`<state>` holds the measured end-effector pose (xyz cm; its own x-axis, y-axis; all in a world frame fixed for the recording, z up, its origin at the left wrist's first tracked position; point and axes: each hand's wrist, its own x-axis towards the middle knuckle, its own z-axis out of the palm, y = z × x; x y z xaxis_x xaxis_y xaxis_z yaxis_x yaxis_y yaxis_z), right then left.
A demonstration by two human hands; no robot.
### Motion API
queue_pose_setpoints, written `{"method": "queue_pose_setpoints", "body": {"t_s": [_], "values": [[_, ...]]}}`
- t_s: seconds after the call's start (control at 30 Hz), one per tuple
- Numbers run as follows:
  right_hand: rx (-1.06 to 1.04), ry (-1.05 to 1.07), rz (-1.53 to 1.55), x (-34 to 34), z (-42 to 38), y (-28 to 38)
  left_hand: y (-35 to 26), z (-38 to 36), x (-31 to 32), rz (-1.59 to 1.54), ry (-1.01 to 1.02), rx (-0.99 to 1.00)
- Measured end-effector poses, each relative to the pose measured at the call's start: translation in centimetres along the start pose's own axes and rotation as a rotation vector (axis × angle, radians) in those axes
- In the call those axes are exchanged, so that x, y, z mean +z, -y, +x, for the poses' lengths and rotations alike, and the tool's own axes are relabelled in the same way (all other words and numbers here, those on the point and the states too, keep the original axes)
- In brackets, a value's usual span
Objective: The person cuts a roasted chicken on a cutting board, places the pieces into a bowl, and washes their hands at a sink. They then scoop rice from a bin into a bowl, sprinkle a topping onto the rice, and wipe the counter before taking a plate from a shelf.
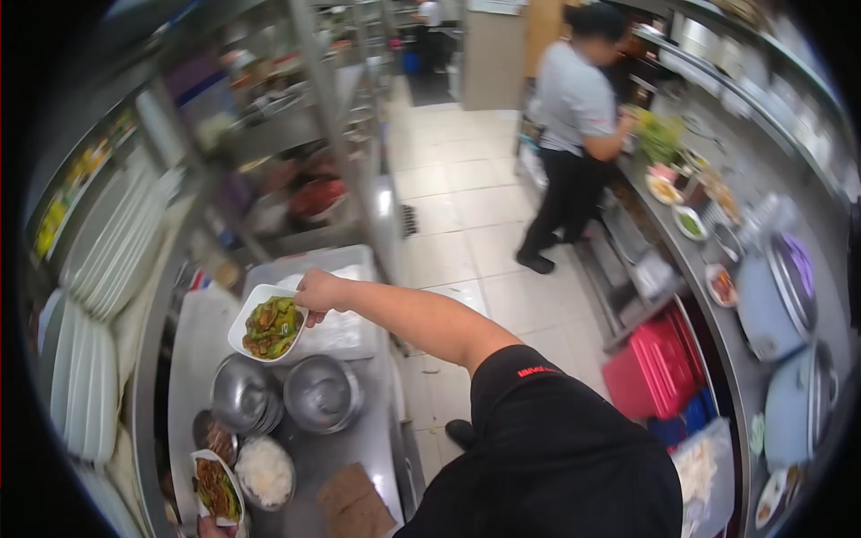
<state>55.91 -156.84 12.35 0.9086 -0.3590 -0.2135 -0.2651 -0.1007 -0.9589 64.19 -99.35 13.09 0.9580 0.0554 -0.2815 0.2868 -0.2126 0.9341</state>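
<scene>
My right hand (pixel 318 296) reaches out over the steel table and grips the edge of a white bowl (pixel 237 334) of green peppers in brown sauce (pixel 273 327). At the lower left, my left hand (pixel 215 527) shows only in part, closed on the near end of a white dish (pixel 237 489) that carries brown strips of food with greens. Just below the white bowl stand stacked steel bowls (pixel 242 394) and another steel bowl (pixel 321 394). Beside the left dish are a bowl of white rice (pixel 265 471) and a small steel bowl of brown food (pixel 218 437).
A brown cloth or paper (pixel 357 502) lies on the table (pixel 300 498). Stacked white plates (pixel 85 377) line the left shelf. Across the aisle, a co-worker (pixel 574 117) stands at a counter with rice-cooker-like pots (pixel 776 300). A red bin (pixel 653 363) sits below.
</scene>
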Motion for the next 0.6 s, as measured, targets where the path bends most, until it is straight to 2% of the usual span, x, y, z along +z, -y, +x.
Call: {"method": "queue_pose_setpoints", "body": {"t_s": [0.03, 0.13, 0.17, 0.23, 0.27, 0.3, 0.37, 0.43, 0.47, 0.5, 0.53, 0.57, 0.6], "values": [[-0.013, -0.044, -0.003, -1.8, -1.9, -0.7, 0.8, 1.6, -0.4, 0.017, 0.054, 0.01], [-0.004, -0.19, 0.047, -9.5, -8.0, -4.2, -1.5, -1.0, 6.6, 0.119, 0.113, 0.109], [0.006, -0.248, 0.006, -12.4, -10.7, -5.4, -2.4, -0.8, 8.3, 0.383, 0.193, 0.186], [0.023, -0.377, -0.012, -18.0, -16.7, -7.4, -3.9, -3.4, 14.2, 0.317, 0.311, 0.309], [0.031, -0.451, 0.013, -20.6, -19.8, -8.5, -4.9, -5.7, 17.9, 0.341, 0.291, 0.345], [0.064, -0.527, 0.039, -23.6, -22.1, -10.7, -4.7, -5.2, 20.7, 0.375, 0.429, 0.435], [0.124, -0.683, 0.09, -28.6, -27.9, -13.6, -5.4, -8.1, 28.5, 0.361, 0.468, 0.255], [0.172, -0.819, -0.001, -34.4, -32.9, -18.5, -5.7, -12.8, 37.0, 0.277, 0.632, 0.241], [0.167, -0.927, 0.052, -36.3, -35.8, -19.6, -4.9, -12.0, 41.6, 0.5, 0.72, 0.457], [0.193, -0.981, -0.03, -38.3, -39.0, -20.9, -3.0, -12.0, 46.6, 0.363, 0.907, 0.383], [0.223, -1.022, 0.065, -40.3, -41.7, -22.8, -0.6, -12.4, 52.0, 0.128, 1.068, 0.437], [0.304, -1.063, 0.057, -42.1, -44.5, -23.9, -2.5, -19.5, 56.0, 0.216, 1.053, 0.395], [0.344, -1.099, 0.106, -43.8, -46.9, -25.5, -0.6, -20.1, 61.1, 0.211, 1.122, 0.381]]}}
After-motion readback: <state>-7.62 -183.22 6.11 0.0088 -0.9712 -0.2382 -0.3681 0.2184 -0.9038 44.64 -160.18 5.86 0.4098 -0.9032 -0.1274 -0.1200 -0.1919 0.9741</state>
